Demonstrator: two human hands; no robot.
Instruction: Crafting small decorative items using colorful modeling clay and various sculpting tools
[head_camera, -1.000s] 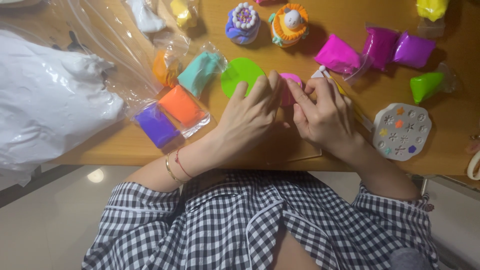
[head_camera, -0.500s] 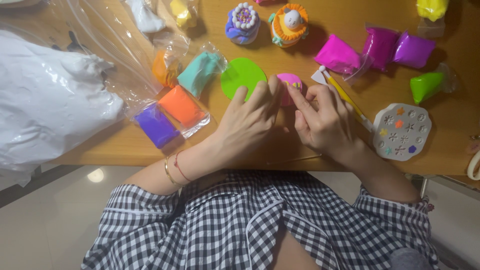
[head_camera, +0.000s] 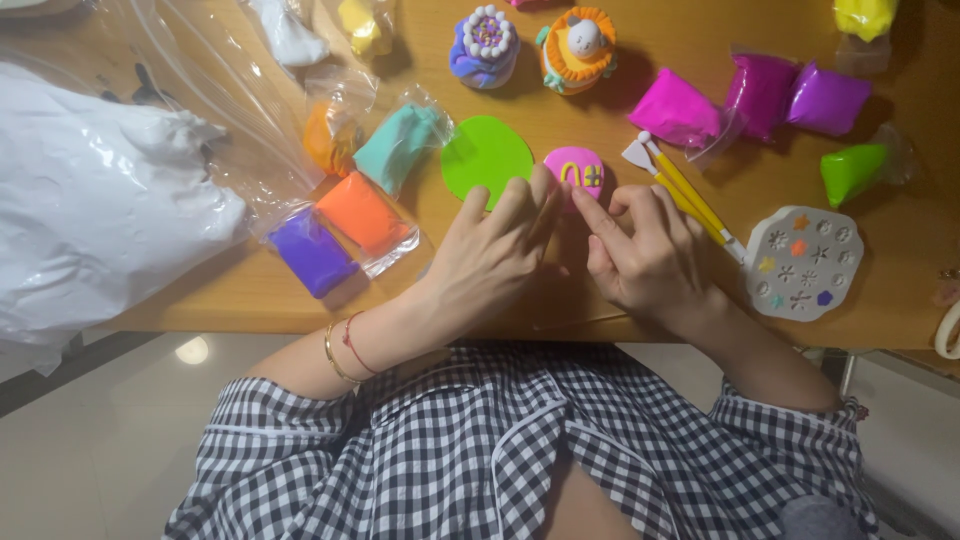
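Pink round clay disc (head_camera: 574, 168) with small yellow pieces lying on wooden table (head_camera: 640, 290) beside flat green clay circle (head_camera: 486, 156), being touched by open, empty left hand (head_camera: 490, 255) and right hand (head_camera: 650, 250): pressing lightly, steadying the edge.

warm, fairly bright indoor light from above; soft shadows fall beneath the clay pieces on the desk (head_camera: 620, 300). glare on the clear plastic at upper left. focus sharp, slight edge distortion.
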